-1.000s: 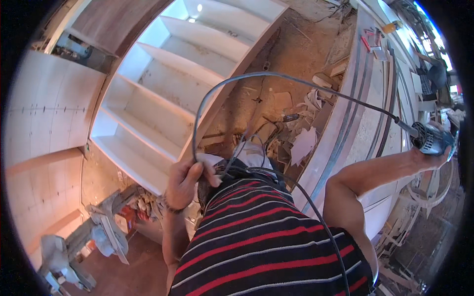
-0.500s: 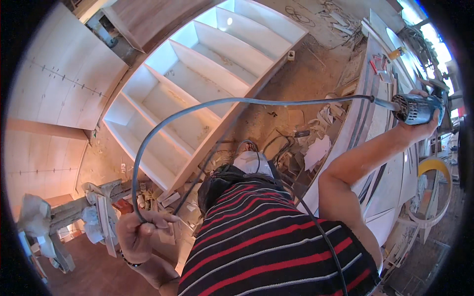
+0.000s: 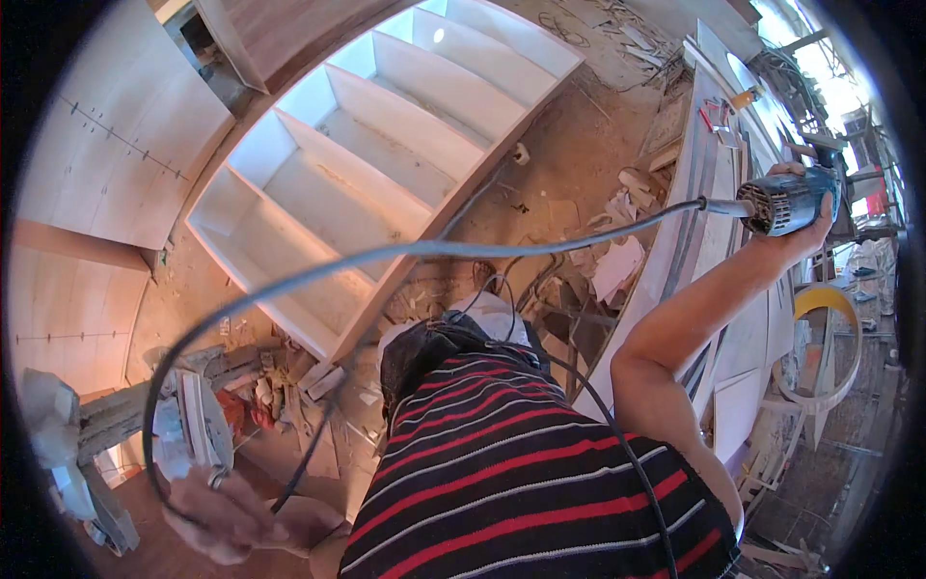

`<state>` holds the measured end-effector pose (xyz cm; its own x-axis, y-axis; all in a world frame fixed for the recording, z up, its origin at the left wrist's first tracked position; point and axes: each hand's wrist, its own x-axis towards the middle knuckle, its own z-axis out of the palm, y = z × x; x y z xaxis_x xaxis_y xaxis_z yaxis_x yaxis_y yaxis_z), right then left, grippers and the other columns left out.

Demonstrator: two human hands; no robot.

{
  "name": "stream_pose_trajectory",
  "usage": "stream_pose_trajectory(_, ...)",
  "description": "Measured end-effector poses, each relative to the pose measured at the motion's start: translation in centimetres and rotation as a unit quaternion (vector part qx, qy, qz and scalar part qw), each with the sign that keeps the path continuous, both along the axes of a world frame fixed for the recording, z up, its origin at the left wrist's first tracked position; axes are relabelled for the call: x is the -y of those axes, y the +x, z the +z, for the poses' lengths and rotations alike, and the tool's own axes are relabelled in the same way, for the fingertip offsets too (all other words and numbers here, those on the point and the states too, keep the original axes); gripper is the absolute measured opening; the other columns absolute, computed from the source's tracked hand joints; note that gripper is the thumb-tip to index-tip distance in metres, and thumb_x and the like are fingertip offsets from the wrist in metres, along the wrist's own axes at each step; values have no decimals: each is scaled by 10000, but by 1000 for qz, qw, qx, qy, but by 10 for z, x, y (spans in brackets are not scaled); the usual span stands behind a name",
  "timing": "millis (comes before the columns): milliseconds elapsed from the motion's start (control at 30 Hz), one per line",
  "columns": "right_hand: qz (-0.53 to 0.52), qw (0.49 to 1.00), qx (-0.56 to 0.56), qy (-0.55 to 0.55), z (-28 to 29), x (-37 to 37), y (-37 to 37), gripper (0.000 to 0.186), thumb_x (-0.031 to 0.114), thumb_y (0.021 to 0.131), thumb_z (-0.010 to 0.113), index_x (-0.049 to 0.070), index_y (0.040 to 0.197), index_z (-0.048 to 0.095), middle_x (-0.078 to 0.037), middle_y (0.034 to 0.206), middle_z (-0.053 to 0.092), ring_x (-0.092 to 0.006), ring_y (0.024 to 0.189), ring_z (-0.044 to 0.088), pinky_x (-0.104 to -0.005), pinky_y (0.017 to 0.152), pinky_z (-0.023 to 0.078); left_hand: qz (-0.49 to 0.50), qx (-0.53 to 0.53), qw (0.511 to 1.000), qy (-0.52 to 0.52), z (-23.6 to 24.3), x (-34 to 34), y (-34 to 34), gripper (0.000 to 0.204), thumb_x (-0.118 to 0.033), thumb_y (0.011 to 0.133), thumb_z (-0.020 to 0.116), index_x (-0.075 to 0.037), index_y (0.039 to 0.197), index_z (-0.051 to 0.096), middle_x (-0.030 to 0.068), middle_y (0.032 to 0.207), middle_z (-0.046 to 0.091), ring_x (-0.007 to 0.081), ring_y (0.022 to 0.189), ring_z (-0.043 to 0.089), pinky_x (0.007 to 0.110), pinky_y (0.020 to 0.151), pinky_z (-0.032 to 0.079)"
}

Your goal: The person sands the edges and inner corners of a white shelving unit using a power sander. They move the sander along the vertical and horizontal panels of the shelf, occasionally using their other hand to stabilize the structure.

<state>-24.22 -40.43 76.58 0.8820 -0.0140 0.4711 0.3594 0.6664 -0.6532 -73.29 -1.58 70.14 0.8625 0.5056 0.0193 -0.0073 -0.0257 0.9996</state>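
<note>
Left hand [image 3: 227, 521] has swung lower and farther out since half a second ago, now between 7 and 8 o'clock, the cord [image 3: 415, 249] spread into a wider arc with it; power tool [image 3: 786, 205] only slightly shifted, between 2 and 3. Left fingers curled on a bend of cord, motion-blurred, finer detail of the hold unclear; from there the cord rises toward 1 o'clock. Right hand [image 3: 810, 236] wrapped firmly round the tool's body, arm stretched out over long boards [image 3: 656, 275]. Cord leaves the vented end, dips leftward and crosses in front of a white cabinet [image 3: 434, 82], open side up at 11. Dark length of cord also trails down the striped shirt [image 3: 511, 454] to 5. Scraps [image 3: 617, 270] heaped at 3, beside the boards. Red-handled tools [image 3: 709, 118] at 2, on the boards. Ring [image 3: 830, 297] with yellow band between 3 and 4. Pale panels [image 3: 125, 145] at 10. Dusty beam [image 3: 116, 425] at 8, above the left hand.
</note>
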Motion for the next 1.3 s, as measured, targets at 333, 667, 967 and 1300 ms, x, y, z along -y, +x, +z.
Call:
stream_pose_trajectory(333,-12,989,0,-146,27,23,8,575,338,854,602,-73,1248,526,-238,1155,591,-352,1068,606,-507,962,498,-117,-19,993,-22,-28,-63,48,336,-300,1031,629,11,917,682,162,766,688,273,672,672,424,668,539)
stream_pose_trajectory(667,250,949,-190,41,-21,-37,65,559,218,767,707,-32,1210,477,-174,1125,509,-289,1105,528,-473,1030,426,-294,-177,931,125,-295,78,222,230,-263,957,641,-41,951,699,213,908,716,420,879,692,530,770,539)
stream_pose_trajectory(967,328,882,-303,-152,-134,-93,76,670,217,911,709,-67,1397,345,-141,1180,479,-259,1098,518,-436,1039,459,-247,-496,824,120,-436,-54,187,282,-276,871,715,-78,1072,711,225,1071,733,390,1096,696,499,927,567)
stream_pose_trajectory(1300,242,740,-532,-333,-365,-152,38,514,293,998,619,-46,1351,461,-176,1125,603,-280,962,641,-415,877,573,-52,-511,841,167,-649,-106,113,747,-255,891,752,-102,1540,417,109,1588,469,350,1373,538,459,1096,498)
